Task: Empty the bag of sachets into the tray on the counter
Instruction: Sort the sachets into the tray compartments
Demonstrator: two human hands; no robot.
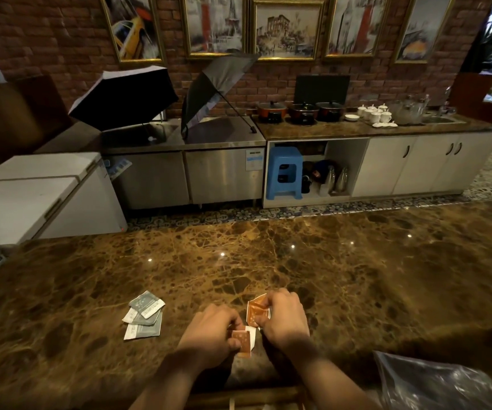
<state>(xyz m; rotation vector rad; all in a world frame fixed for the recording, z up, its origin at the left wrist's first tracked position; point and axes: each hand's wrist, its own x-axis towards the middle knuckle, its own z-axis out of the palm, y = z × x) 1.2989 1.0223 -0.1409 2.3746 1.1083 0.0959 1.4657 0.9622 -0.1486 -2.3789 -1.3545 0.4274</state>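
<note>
On the counter [298, 255] both hands pinch orange sachets: left hand [212, 327] one, right hand [283, 318] another. Grey sachets [144, 316] lie apart; bag [434, 386] sits right. Tray barely visible; sorting seems unfinished.

On the table [298, 255] before us, our left hand [212, 329] and right hand [286, 318] sit side by side, each on sachets [256, 312]. A small pile of other sachets [144, 315] lies just left of them. The plastic bag [434, 383] lies at our right, near the table's front edge.
</note>
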